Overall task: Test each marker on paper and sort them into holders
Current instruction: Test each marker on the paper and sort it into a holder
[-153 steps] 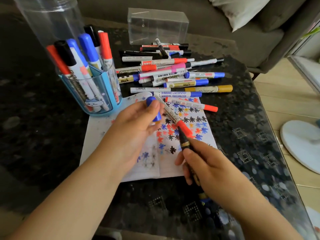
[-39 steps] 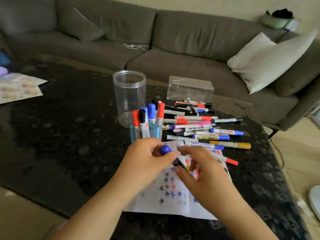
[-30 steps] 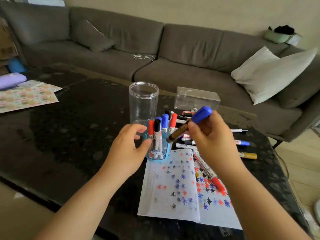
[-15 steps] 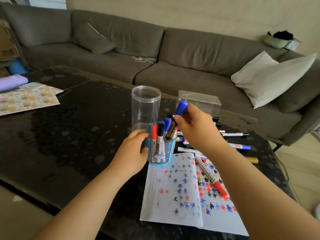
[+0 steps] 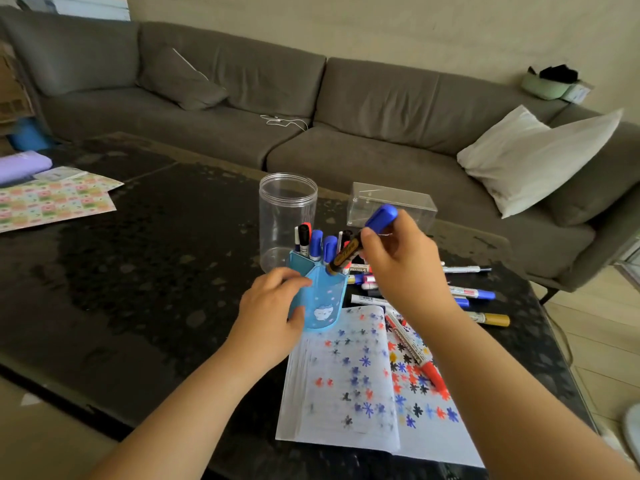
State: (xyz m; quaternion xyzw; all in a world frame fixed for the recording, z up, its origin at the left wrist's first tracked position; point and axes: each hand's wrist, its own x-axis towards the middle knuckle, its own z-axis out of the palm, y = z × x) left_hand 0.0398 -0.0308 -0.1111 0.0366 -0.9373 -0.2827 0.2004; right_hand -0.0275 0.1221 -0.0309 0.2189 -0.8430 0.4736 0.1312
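Note:
My right hand (image 5: 401, 265) grips a black marker with a blue cap (image 5: 360, 239), tilted with its lower end at the rim of the blue pen holder (image 5: 323, 299). My left hand (image 5: 273, 313) holds the holder's left side, tipping it toward me. Several capped markers (image 5: 311, 242) stand in its back compartment. The white paper (image 5: 367, 382) covered in coloured star marks lies in front, with a red-capped marker (image 5: 412, 351) on it. A pile of loose markers (image 5: 464, 292) lies right of the holder, partly hidden by my right hand.
A clear round jar (image 5: 287, 216) stands empty behind the holder, and a clear rectangular box (image 5: 393, 204) sits further right. Patterned paper (image 5: 52, 199) lies at the black table's far left. A grey sofa with a white cushion (image 5: 533, 157) runs along the back.
My right hand has lifted the blue-capped marker a little and tilted it over the holder's front compartment. My left hand has turned and tipped the holder.

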